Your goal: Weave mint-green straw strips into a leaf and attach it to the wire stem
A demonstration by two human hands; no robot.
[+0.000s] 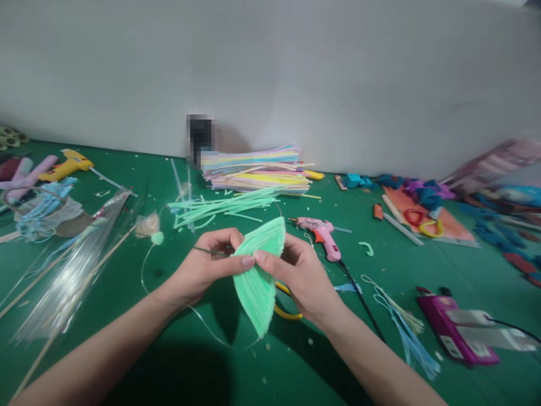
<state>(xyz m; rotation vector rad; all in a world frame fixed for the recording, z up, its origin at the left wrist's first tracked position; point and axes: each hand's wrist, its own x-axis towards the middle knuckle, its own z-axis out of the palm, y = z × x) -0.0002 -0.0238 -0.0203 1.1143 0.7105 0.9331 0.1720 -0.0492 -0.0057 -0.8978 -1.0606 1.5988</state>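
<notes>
A fan-shaped piece of mint-green pipe cleaners [258, 282] hangs between my hands above the green table. My left hand [217, 256] pinches its left side, thumb on the front face and fingers curled behind. From the right, my right hand [296, 268] grips the same piece, its thumb tip touching my left thumb near the middle. A thin dark stem passes through the fingers of my left hand. Below the wrists loops a clear thin wire [207, 326]. Loose mint-green pipe cleaners [224, 207] lie just beyond the hands.
Bundled pastel pipe cleaners [257, 169] lie near the wall. A pink glue gun [323, 234] with a black cord is on the right, near a magenta box [454, 327]. Yellow-handled scissors [287, 313] are partly hidden under my right hand. Clear plastic sleeves [80, 270] and a yellow glue gun [70, 165] lie left.
</notes>
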